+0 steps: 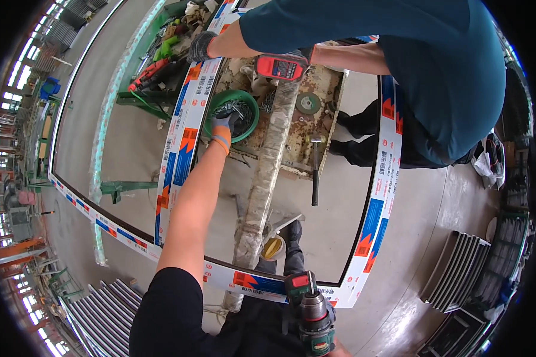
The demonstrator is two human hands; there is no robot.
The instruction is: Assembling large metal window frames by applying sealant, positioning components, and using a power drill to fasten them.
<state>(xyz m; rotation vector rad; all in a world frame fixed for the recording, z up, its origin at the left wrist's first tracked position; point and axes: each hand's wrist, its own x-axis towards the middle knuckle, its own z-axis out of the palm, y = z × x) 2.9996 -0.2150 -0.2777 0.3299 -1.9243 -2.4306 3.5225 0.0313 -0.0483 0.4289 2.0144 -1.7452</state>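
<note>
My left hand [223, 123], in a grey glove with an orange cuff, reaches into a green bowl [255, 113] of loose screws [235, 106]. Its dark fingertips blend with the screws, so their grip is unclear. Low in the picture my right hand [338, 350], mostly hidden behind the tool, holds a green and black cordless drill [317, 318] with its chuck toward the frame. Between my arms lies a large rectangular frame [262, 282] wrapped in white, blue and orange printed film. The bowl sits inside it, near the frame's inner bar [181, 140].
Across from me a co-worker in a teal shirt [441, 77] rests a gloved hand [201, 47] on the frame and holds a red-based power tool [281, 66]. A hammer [315, 172] hangs off the rusty worktable [298, 152]. A film-wrapped beam [262, 190] supports the frame; stacked profiles [455, 271] stand right.
</note>
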